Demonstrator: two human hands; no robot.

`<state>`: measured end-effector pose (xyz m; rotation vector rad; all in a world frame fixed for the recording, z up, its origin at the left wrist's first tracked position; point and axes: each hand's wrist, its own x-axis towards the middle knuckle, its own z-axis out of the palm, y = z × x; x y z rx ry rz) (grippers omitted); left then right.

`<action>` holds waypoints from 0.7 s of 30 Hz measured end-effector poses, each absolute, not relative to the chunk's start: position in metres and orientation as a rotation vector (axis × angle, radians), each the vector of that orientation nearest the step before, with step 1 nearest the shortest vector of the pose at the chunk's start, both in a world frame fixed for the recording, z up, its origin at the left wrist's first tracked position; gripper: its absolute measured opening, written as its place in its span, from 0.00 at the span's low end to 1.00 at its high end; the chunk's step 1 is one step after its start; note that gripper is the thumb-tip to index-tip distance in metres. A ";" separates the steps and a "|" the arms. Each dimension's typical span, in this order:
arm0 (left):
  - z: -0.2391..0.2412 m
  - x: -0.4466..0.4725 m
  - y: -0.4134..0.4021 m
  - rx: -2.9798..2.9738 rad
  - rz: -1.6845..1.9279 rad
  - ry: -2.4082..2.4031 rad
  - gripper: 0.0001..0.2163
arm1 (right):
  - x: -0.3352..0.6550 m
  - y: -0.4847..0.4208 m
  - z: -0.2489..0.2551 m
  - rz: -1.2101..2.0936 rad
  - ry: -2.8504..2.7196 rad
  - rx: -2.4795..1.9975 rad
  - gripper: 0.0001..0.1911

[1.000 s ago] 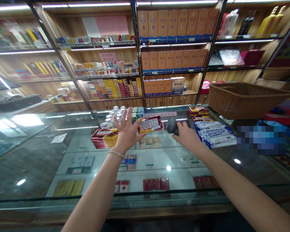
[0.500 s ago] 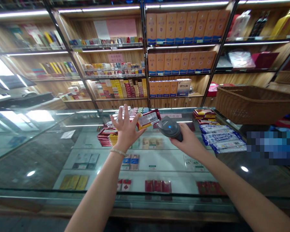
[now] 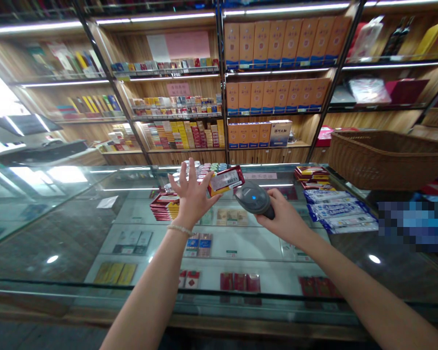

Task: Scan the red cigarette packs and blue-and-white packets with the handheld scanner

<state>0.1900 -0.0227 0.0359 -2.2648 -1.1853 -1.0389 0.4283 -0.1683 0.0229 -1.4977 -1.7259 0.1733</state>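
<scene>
- The left hand [image 3: 191, 197] is raised above the glass desk [image 3: 76, 228], back toward the camera. It grasps the near end of a red carton [image 3: 226, 180] at the thumb side, while its other fingers are spread upward.
- The red carton is held clear of the desk and tilted, with its white barcode label facing the camera. It reaches rightward from the left hand toward the right one.
- The right hand [image 3: 284, 218] is clenched around the handle of a dark grey scanner [image 3: 254, 199]. A small blue light shows on the scanner's top.
- The scanner's head sits just below and to the right of the carton, very near it. I cannot tell whether they touch.
- Just left of the left hand a stack of red and yellow cartons [image 3: 164, 206] lies on the desk. Clear jars with white lids [image 3: 190, 167] stand beyond the fingers, partly hidden by them.
- To the right of the right hand lie blue and white packs [image 3: 336, 209], with a small pile of red cartons [image 3: 310, 175] beyond them.
- A wicker basket [image 3: 387, 158] stands at the desk's far right.
- Wooden shelves [image 3: 273, 112] full of orange boxes line the back wall.
</scene>
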 end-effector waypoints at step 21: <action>0.033 0.189 -0.020 -2.314 -1.056 -1.163 0.31 | 0.428 -0.169 0.029 0.158 -1.723 -1.555 0.12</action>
